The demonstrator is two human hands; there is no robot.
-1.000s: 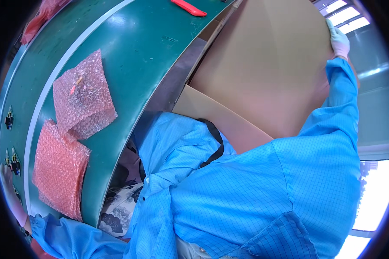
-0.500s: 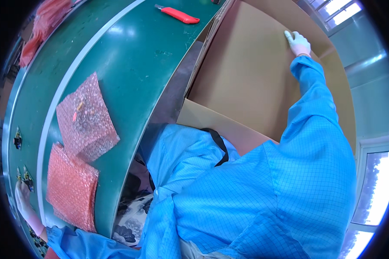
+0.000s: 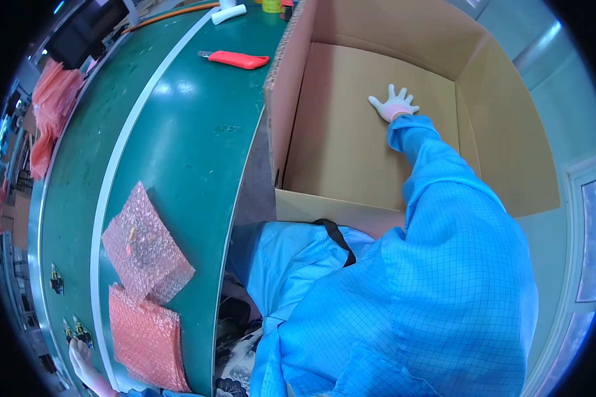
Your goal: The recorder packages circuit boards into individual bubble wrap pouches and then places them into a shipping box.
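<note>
My right hand, in a white glove, has its fingers spread over the brown cardboard panel inside a large open carton, and holds nothing. At the lower left my left hand, also gloved, is at the green table beside small electronic parts with dark and yellow-green pieces. Its fingers look stretched out, with no held thing showing. Another such part lies farther up. A pink bubble-wrap bag with small dark contents overlaps a second pink bubble-wrap bag.
A red utility knife with its blade out lies near the carton's left wall. Behind it are a white tube-like item and a yellow-green roll. Pink wrapping hangs at the far left edge. A gap separates table and carton.
My right hand has left the panel's right edge and now spreads over its middle. The panel lies lower inside the carton, whose walls show more. The view has shifted; my left hand stays by the parts.
</note>
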